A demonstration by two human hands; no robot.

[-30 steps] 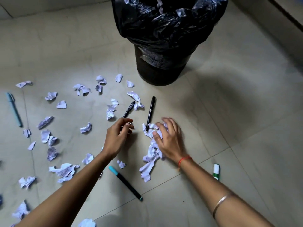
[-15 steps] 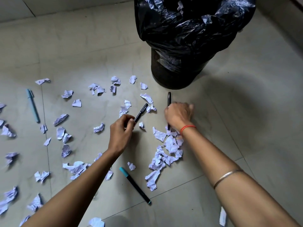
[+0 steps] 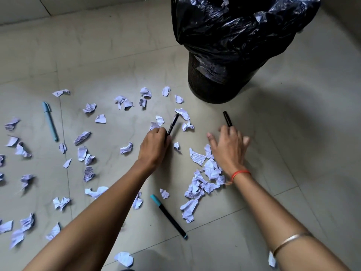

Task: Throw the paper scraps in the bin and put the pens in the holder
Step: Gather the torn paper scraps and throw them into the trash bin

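My left hand [image 3: 154, 147] is shut on the lower end of a black pen [image 3: 173, 123] that points up and right. Blurred, with its fingers spread, my right hand [image 3: 228, 149] lies flat over the lower end of a second black pen [image 3: 227, 118]; I see no grip on it. A heap of white paper scraps [image 3: 210, 170] sits just below and left of that hand. The bin [image 3: 214, 89], lined with a black bag [image 3: 234, 36], stands beyond both hands. No pen holder is in view.
Several loose scraps [image 3: 82, 137] litter the tiled floor on the left and near the bin. A light blue pen [image 3: 49, 120] lies far left. Between my forearms lies a black pen with a teal cap [image 3: 168, 216]. A white scrap [image 3: 124, 258] is at the bottom edge.
My right hand has opened from a fist and slid right, and the second black pen now lies further right. My left hand keeps its hold on the first pen.
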